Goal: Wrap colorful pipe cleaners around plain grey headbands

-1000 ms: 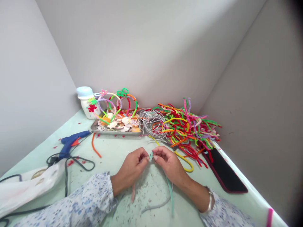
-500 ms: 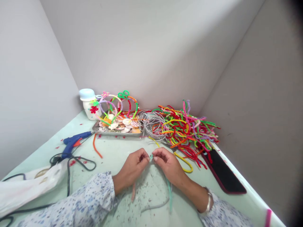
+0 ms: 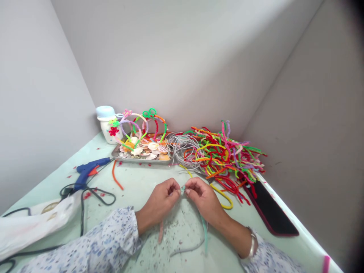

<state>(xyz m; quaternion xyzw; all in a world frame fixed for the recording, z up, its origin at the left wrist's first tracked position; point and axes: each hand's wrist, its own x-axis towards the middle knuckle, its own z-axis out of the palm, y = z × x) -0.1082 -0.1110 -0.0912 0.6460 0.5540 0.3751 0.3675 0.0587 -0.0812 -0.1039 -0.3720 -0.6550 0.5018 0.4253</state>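
Fingertip to fingertip, my left hand (image 3: 162, 199) and my right hand (image 3: 207, 199) pinch a small teal pipe cleaner piece (image 3: 183, 188) above the table. Both hands are closed, and their fingers hide most of its shape. A longer teal pipe cleaner (image 3: 205, 237) shows below my right hand; whether it joins the pinched piece I cannot tell. Under my left wrist a pinkish pipe cleaner (image 3: 160, 232) is partly visible. A greyish pipe cleaner (image 3: 187, 250) lies on the table between my forearms.
A blue glue gun (image 3: 85, 173) with a looping cord lies left, near a white plastic bag (image 3: 42, 223). At the back are a white bottle (image 3: 109, 129), decorated headbands (image 3: 131, 122), a metal tray (image 3: 142, 161) of shells, coiled wire (image 3: 186, 151) and piled pipe cleaners (image 3: 227, 151).
Both hands keep their pinch on the teal piece, which shows slightly differently between the fingertips. My right hand has shifted a little rightward in view, and the camera view has moved slightly.
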